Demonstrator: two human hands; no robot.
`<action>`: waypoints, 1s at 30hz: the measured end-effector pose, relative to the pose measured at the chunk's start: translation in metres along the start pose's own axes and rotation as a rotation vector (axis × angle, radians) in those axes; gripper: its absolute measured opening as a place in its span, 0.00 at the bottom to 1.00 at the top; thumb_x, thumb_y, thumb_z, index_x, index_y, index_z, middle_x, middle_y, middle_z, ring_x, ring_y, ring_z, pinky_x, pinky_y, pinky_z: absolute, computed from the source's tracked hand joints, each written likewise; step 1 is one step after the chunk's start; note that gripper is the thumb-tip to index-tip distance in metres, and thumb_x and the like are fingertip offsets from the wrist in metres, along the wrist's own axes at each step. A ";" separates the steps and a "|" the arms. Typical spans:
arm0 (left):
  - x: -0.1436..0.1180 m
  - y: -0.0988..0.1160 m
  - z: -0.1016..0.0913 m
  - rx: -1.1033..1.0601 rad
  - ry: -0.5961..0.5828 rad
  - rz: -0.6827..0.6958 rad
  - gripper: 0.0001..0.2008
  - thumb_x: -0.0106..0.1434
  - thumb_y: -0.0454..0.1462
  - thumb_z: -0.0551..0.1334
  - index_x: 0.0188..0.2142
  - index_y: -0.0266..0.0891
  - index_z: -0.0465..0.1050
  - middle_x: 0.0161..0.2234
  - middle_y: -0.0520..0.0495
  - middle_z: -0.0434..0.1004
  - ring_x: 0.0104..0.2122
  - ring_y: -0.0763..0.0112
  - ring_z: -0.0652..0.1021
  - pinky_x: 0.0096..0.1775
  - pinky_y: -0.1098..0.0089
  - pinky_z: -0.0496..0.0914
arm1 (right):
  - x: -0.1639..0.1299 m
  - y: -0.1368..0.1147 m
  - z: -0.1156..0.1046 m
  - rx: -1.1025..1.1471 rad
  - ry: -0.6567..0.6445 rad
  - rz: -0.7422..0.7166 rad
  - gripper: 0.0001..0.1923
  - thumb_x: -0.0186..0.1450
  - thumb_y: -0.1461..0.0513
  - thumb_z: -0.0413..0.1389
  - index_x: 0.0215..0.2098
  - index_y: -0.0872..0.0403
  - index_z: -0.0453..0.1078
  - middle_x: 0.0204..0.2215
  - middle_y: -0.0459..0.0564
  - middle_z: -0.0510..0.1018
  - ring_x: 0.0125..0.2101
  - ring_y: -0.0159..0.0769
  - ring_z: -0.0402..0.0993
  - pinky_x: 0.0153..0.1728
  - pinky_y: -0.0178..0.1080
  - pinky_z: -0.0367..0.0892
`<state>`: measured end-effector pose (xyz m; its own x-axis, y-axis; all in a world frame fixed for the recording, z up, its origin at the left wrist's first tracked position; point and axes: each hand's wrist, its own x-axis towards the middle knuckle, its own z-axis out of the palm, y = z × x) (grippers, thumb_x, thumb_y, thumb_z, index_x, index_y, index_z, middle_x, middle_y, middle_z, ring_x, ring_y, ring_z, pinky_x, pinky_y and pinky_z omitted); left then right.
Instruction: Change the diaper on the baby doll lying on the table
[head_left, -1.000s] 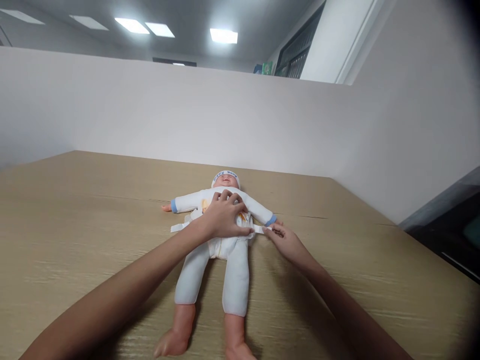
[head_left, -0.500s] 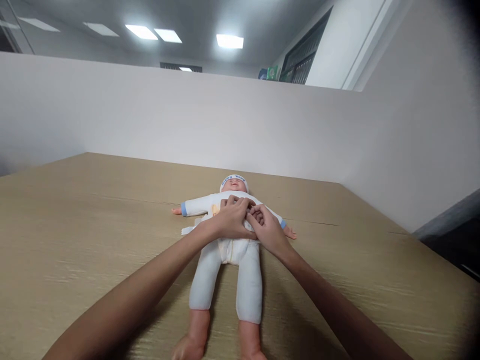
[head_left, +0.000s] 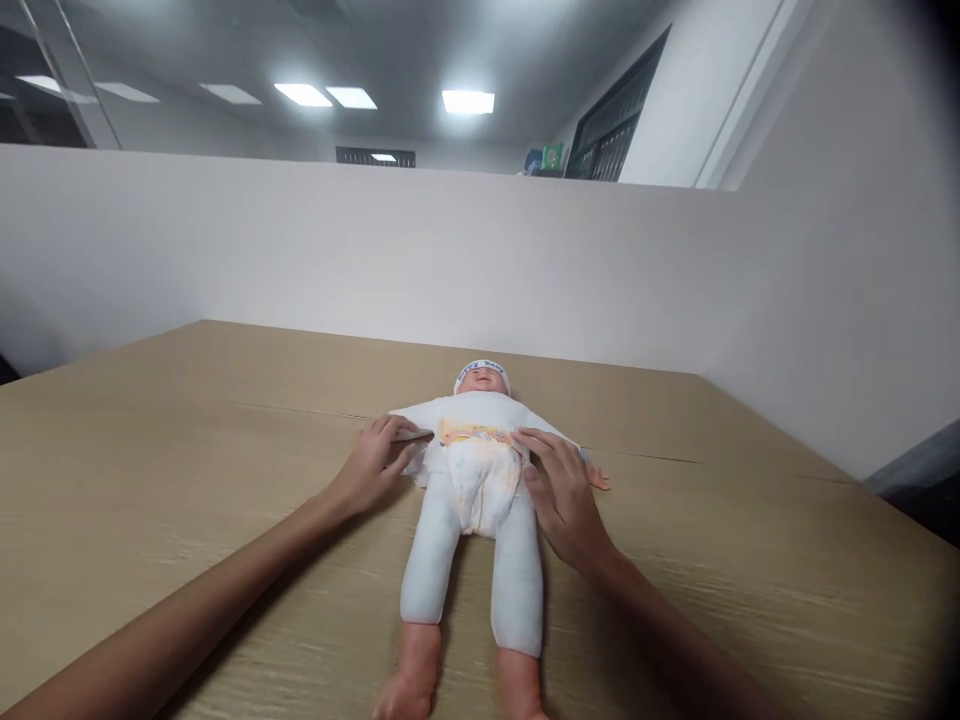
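Note:
A baby doll in a white suit lies on its back, feet towards me. A white diaper with an orange patterned waistband is around its hips, its front panel up over the belly. On the left, the diaper's loose side wing sticks out. Beside that wing is my left hand, thumb and fingers apart, fingertips by the doll's sleeve. My right hand rests with extended fingers on the diaper's right side, covering that edge.
The doll lies on a wide wooden table. A pale partition wall rises behind the table, and another wall stands to the right. A dark object is beyond the right table edge.
My hands were together over the doll's belly and have parted. The left moved out to the diaper's left side, the right to its right side, uncovering the waistband. The view has shifted slightly.

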<state>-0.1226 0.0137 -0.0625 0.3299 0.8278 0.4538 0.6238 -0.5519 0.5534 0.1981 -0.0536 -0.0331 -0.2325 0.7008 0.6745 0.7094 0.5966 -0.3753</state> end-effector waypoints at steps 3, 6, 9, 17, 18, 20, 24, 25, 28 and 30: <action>-0.013 -0.014 -0.003 0.122 -0.057 -0.060 0.13 0.74 0.47 0.58 0.48 0.43 0.71 0.49 0.40 0.79 0.53 0.49 0.76 0.56 0.50 0.68 | 0.024 -0.018 -0.001 -0.003 0.036 0.001 0.14 0.79 0.57 0.51 0.59 0.46 0.72 0.54 0.55 0.78 0.57 0.51 0.73 0.60 0.55 0.67; -0.016 -0.014 -0.001 0.221 -0.107 -0.101 0.13 0.73 0.49 0.58 0.43 0.43 0.70 0.47 0.40 0.80 0.52 0.46 0.75 0.54 0.49 0.67 | 0.055 -0.043 0.002 0.028 -0.064 -0.031 0.09 0.78 0.58 0.53 0.51 0.47 0.74 0.47 0.53 0.79 0.48 0.46 0.76 0.52 0.49 0.72; -0.012 -0.009 0.000 0.199 -0.161 -0.148 0.12 0.72 0.48 0.59 0.40 0.43 0.69 0.46 0.39 0.80 0.53 0.44 0.75 0.54 0.47 0.65 | 0.081 -0.060 0.015 -0.016 -0.239 -0.076 0.08 0.77 0.59 0.55 0.49 0.47 0.75 0.44 0.50 0.78 0.44 0.44 0.77 0.49 0.46 0.72; 0.007 -0.011 -0.007 -0.027 -0.256 -0.240 0.18 0.64 0.50 0.62 0.25 0.42 0.68 0.31 0.45 0.77 0.41 0.53 0.76 0.45 0.59 0.67 | 0.083 -0.055 0.048 -0.250 -0.353 0.023 0.07 0.70 0.58 0.63 0.44 0.50 0.78 0.42 0.51 0.79 0.45 0.45 0.77 0.43 0.44 0.69; 0.010 -0.010 -0.010 -0.081 -0.264 -0.245 0.20 0.65 0.52 0.59 0.24 0.41 0.67 0.27 0.48 0.74 0.36 0.58 0.75 0.41 0.62 0.66 | 0.082 -0.055 0.047 -0.244 -0.354 0.035 0.07 0.70 0.58 0.64 0.44 0.50 0.78 0.43 0.51 0.79 0.46 0.45 0.77 0.44 0.44 0.69; 0.018 -0.004 -0.015 -0.183 -0.253 -0.250 0.23 0.67 0.54 0.55 0.24 0.41 0.66 0.24 0.51 0.70 0.31 0.64 0.72 0.36 0.66 0.64 | 0.081 -0.057 0.045 -0.229 -0.365 0.050 0.07 0.70 0.58 0.64 0.45 0.50 0.78 0.43 0.51 0.80 0.47 0.47 0.77 0.46 0.45 0.70; 0.038 0.021 -0.015 -0.320 -0.181 -0.254 0.21 0.67 0.52 0.56 0.27 0.39 0.73 0.28 0.51 0.74 0.33 0.65 0.73 0.36 0.67 0.64 | 0.081 -0.057 0.046 -0.140 -0.335 0.048 0.14 0.69 0.60 0.63 0.52 0.52 0.76 0.49 0.53 0.82 0.52 0.48 0.77 0.52 0.47 0.70; 0.043 0.029 -0.012 -0.349 -0.173 -0.252 0.20 0.66 0.51 0.58 0.28 0.39 0.74 0.28 0.50 0.76 0.33 0.65 0.73 0.37 0.67 0.64 | 0.080 -0.056 0.047 -0.110 -0.315 0.045 0.16 0.69 0.60 0.63 0.54 0.52 0.75 0.51 0.53 0.82 0.53 0.48 0.77 0.54 0.47 0.69; 0.055 0.049 0.005 -0.441 -0.163 -0.230 0.17 0.64 0.48 0.60 0.29 0.38 0.76 0.29 0.50 0.77 0.32 0.65 0.74 0.36 0.67 0.65 | 0.077 -0.050 0.052 -0.035 -0.276 0.048 0.21 0.69 0.62 0.61 0.59 0.53 0.72 0.54 0.53 0.82 0.53 0.47 0.77 0.55 0.46 0.69; 0.059 0.058 0.016 -0.506 -0.161 -0.197 0.16 0.65 0.48 0.60 0.30 0.38 0.77 0.30 0.49 0.78 0.33 0.64 0.75 0.37 0.66 0.66 | 0.076 -0.046 0.055 -0.017 -0.263 0.080 0.22 0.69 0.64 0.59 0.61 0.52 0.71 0.53 0.53 0.82 0.52 0.46 0.77 0.52 0.45 0.68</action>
<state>-0.0558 0.0322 -0.0150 0.3699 0.9031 0.2179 0.2801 -0.3321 0.9007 0.1113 -0.0061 0.0007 -0.3388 0.8242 0.4539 0.7427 0.5304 -0.4087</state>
